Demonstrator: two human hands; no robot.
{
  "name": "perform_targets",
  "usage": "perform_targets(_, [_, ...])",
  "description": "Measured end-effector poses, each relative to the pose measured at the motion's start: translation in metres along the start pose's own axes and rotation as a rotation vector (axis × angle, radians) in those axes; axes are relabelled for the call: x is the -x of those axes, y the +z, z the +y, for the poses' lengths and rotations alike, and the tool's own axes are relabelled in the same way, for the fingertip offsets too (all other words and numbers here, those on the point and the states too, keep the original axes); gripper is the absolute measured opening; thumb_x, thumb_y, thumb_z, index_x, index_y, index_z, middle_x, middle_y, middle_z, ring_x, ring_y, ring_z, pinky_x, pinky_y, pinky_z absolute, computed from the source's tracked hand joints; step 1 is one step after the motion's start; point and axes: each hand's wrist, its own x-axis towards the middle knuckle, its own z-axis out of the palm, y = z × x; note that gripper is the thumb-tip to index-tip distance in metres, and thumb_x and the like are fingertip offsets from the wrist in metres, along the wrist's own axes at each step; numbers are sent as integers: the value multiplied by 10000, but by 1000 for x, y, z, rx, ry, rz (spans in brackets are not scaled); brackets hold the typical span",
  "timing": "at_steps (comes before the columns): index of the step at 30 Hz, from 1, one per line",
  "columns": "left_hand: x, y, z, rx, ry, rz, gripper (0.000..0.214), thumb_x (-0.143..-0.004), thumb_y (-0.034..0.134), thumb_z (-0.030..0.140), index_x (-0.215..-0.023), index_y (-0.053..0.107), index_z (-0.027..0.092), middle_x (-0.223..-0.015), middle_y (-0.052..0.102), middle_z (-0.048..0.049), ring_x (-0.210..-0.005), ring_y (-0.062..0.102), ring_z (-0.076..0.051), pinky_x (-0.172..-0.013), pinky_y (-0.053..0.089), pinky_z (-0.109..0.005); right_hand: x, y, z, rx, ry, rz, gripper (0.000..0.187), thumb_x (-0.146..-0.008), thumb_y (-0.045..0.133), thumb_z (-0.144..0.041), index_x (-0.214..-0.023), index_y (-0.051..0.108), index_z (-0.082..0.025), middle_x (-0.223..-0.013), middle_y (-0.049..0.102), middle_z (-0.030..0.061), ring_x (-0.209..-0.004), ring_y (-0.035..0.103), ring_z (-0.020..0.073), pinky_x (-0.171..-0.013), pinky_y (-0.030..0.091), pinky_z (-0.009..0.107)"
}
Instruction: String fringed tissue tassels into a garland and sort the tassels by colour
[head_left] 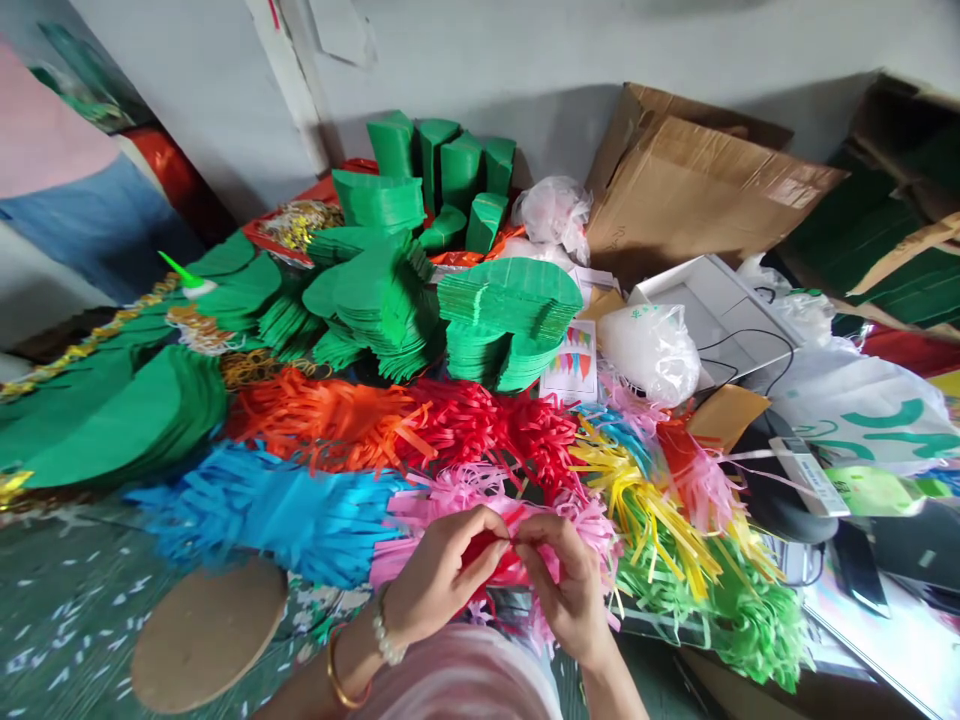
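My left hand (442,575) and my right hand (570,590) meet low in the view, their fingertips pinching a bunch of red and pink paper fringe (499,570) from both sides. A pearl bracelet and a gold bangle circle my left wrist. Behind my hands lie a pink fringe (450,500), a red fringe (480,430) and a blue fringe (270,520). An orange fringe (322,425) lies further left. To the right, a yellow fringe (645,510) overlaps a green fringe (742,620).
Stacks of cut green paper (510,320) rise behind the fringes. A round cardboard disc (206,635) lies at lower left. Farther right are a white plastic bag (649,350), a small bunting picture card (570,362), and flattened cardboard (697,190) against the wall.
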Motion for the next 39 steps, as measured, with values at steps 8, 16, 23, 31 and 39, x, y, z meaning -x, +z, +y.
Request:
perform_targets(8, [-1,2,4,38,-36,-27,81,-912,505,217,-890,582,204,-799,673,0,-733,647,-134,-698,487,-212,1,-3,-5,147,-75,-28,143,-893,535,-123,-989,585,-217,-827,671,26,-718,639,148,-655,503,256])
perform_targets(16, [1,0,10,71,-34,-25,90,-930,488,265,-916,562,216,-814,666,-12,-759,648,-155,-707,496,-231,-2,-2,-9,113,-102,-17,130,-909,541,-147,-1013,591,-208,-826,681,42,-707,649,151,-629,522,256])
perform_targets(23, [-1,-4,10,14,10,-75,125,-937,475,253,-861,565,213,-773,653,3,-689,612,-131,-661,464,-209,4,-1,-6,108,-58,-6,120,-910,530,-161,-1014,570,-206,-860,673,56,-736,650,160,-649,525,267])
perform_targets(31, [-5,3,8,91,-8,-34,137,-940,478,275,-860,560,200,-743,641,3,-675,615,-129,-631,467,-201,7,-3,-5,59,6,23,141,-918,539,-195,-1051,586,-203,-882,685,55,-754,670,163,-664,538,260])
perform_targets(39, [-16,12,10,160,37,-57,137,-909,541,315,-952,601,200,-891,685,-37,-819,645,-165,-762,504,-255,15,-8,-3,529,-171,145,186,-918,466,-114,-990,618,-195,-770,686,31,-629,647,147,-568,459,254])
